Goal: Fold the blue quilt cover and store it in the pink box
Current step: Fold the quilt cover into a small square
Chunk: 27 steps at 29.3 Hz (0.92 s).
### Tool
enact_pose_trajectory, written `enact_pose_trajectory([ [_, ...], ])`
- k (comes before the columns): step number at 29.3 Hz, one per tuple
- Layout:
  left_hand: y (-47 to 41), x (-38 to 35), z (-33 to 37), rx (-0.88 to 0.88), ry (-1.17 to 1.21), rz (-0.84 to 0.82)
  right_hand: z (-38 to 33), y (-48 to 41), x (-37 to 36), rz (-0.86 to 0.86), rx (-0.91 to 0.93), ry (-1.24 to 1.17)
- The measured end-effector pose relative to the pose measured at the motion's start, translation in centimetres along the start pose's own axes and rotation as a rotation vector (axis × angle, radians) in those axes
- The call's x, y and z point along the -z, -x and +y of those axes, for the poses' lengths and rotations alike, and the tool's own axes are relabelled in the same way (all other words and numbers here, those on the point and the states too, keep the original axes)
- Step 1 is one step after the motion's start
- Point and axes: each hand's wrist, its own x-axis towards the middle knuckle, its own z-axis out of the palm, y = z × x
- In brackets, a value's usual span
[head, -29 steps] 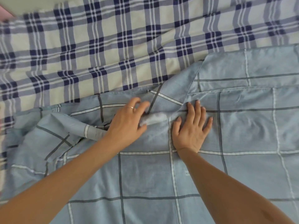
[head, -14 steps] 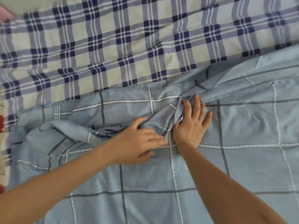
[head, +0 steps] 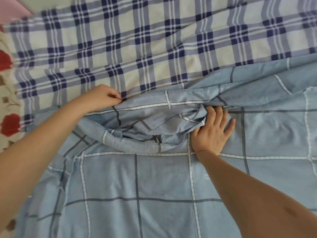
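The blue quilt cover (head: 137,182), light blue with white and grey grid lines, lies spread over the near half of the bed. A bunched fold of it sits in the middle between my hands. My left hand (head: 101,98) pinches the cover's far edge at the left of the fold. My right hand (head: 212,133) lies on the cover, palm down, its fingertips curled into the bunched cloth. A pink corner (head: 12,7) shows at the top left; I cannot tell whether it is the pink box.
A cream and navy plaid sheet (head: 154,40) covers the far half of the bed. A cream cloth with red flowers (head: 8,93) runs along the left edge.
My left hand has left the bunched cloth in the middle and moved up and left to the cover's far edge. My right hand has stayed where it was and its fingertips now dig into the fold.
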Motion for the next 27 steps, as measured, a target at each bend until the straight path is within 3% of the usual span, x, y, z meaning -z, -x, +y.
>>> enact_pose_trajectory([
  [12,3.9,0.0,-2.3,-0.164,0.162,-0.447,-1.3,0.2,0.3,-0.017,0.007,0.01],
  [13,4.4,-0.7,-2.4,-0.168,0.182,-0.408,-1.4,0.2,0.3,-0.021,0.008,0.012],
  [15,6.0,-2.4,-1.9,-0.23,0.144,-0.168,-1.4,0.1,0.4,-0.022,0.008,0.015],
  [17,8.2,-4.2,-1.2,-0.408,-0.091,0.15,-1.4,0.2,0.3,-0.017,0.012,0.016],
  [18,9.4,-5.1,-1.0,-0.502,-0.206,0.208,-1.5,0.3,0.3,-0.018,0.013,0.019],
  [20,11.0,-7.1,-1.2,-0.582,-0.301,0.163,-1.5,0.4,0.4,-0.03,0.009,0.02],
  [23,11.8,-9.1,-2.1,-0.486,-0.21,0.131,-1.8,0.5,0.3,-0.046,0.007,0.035],
  [27,10.4,-8.9,-2.3,-0.405,-0.013,0.323,-1.6,0.1,0.2,-0.024,0.019,0.022],
])
